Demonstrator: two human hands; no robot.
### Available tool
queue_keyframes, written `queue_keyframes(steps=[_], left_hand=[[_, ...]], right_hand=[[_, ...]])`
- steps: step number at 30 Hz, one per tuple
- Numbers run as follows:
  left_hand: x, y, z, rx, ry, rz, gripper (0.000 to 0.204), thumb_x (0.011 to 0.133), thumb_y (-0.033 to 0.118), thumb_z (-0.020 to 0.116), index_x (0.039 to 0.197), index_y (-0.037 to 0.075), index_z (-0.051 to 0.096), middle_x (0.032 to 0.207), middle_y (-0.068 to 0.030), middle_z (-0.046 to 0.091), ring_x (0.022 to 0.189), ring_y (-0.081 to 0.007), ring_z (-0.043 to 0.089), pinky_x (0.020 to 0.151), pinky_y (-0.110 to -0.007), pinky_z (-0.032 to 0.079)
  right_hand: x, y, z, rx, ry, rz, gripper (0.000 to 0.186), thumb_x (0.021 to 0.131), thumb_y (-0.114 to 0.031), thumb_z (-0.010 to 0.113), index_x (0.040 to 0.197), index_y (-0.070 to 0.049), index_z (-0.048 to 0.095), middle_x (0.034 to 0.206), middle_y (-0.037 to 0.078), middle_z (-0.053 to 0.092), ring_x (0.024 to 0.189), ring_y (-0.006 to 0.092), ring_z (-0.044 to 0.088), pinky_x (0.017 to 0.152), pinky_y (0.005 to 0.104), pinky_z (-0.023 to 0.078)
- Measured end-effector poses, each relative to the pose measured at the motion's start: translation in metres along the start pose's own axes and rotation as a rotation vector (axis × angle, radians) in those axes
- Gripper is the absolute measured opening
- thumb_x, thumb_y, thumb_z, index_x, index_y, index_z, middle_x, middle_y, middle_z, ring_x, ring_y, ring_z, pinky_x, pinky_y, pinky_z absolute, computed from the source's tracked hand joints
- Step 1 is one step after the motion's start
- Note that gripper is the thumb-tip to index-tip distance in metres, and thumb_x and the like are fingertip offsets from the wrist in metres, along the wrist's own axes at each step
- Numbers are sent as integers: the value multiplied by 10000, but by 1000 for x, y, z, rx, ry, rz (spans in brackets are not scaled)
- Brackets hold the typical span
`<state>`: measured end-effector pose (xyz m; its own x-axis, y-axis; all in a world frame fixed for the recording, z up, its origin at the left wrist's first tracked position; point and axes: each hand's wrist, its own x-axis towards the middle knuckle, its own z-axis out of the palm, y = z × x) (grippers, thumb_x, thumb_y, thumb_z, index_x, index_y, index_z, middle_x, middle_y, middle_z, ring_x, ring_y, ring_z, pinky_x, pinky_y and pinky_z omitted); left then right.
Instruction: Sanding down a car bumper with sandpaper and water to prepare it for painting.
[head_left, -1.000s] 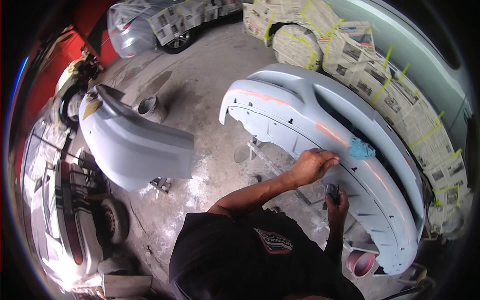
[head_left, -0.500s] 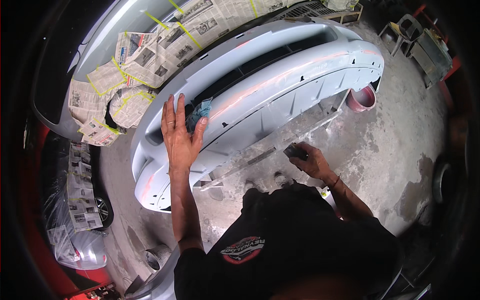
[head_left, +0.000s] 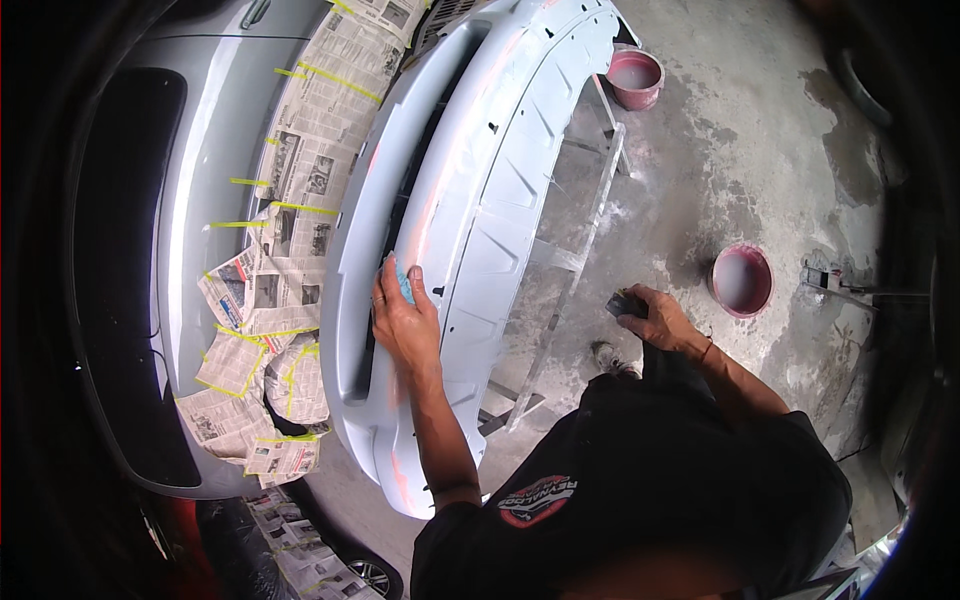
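Your left hand (head_left: 405, 325) lies over the blue cloth (head_left: 404, 280) on the pale bumper (head_left: 470, 200), thumb and fingers either side (can't tell if it's gripped or only pressed). Your right hand (head_left: 658, 320) grasps a dark block (head_left: 626, 303), clear of the bumper. The bumper is on your left, on a metal stand (head_left: 593, 205), beside the silver car (head_left: 225, 120). Judging by looks: bumper light for its length, flexy, smooth, maybe slick if wet; hold both ends, off the orange patches. Cloth soft, best bunched; block probably firm, pinch its sides.
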<state>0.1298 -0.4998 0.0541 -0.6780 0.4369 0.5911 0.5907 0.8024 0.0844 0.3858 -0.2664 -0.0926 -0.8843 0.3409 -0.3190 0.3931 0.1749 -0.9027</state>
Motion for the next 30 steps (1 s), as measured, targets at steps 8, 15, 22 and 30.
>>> queue_keyframes(steps=[8, 15, 22, 30], left_hand=[[-1, 19, 12, -16, 80, -72, 274, 974, 213, 614, 1159, 16, 661, 1138, -205, 685, 1015, -400, 663, 847, -456, 526], [9, 124, 81, -222, 43, 427, 217, 949, 126, 664, 1127, 1, 667, 1124, -182, 684, 1035, -366, 654, 920, -457, 514], [-178, 383, 295, -723, -983, 130, 271, 959, 236, 584, 1076, -4, 628, 886, -205, 690, 803, -362, 669, 740, -450, 509], [-476, 559, 581, -363, -1575, 868, 492, 918, 304, 638, 1303, 29, 504, 1215, -250, 578, 1139, -425, 586, 945, -505, 508]], right_hand=[[-65, 79, 6, 434, 194, 188, 501, 834, -233, 750, 1220, 37, 581, 944, 137, 687, 897, 183, 656, 809, 333, 513], [-68, 175, -27, 582, 320, 350, 599, 840, -302, 739, 1340, -52, 523, 1001, 167, 694, 928, 231, 667, 826, 370, 518], [-74, 375, 32, 1264, 590, 740, 690, 930, -266, 695, 1495, -24, 382, 1240, 192, 636, 1026, 251, 647, 853, 363, 549], [-102, 503, 163, 1253, 613, 989, 588, 911, -276, 674, 1400, -9, 486, 873, 147, 693, 744, 181, 667, 664, 315, 524]])
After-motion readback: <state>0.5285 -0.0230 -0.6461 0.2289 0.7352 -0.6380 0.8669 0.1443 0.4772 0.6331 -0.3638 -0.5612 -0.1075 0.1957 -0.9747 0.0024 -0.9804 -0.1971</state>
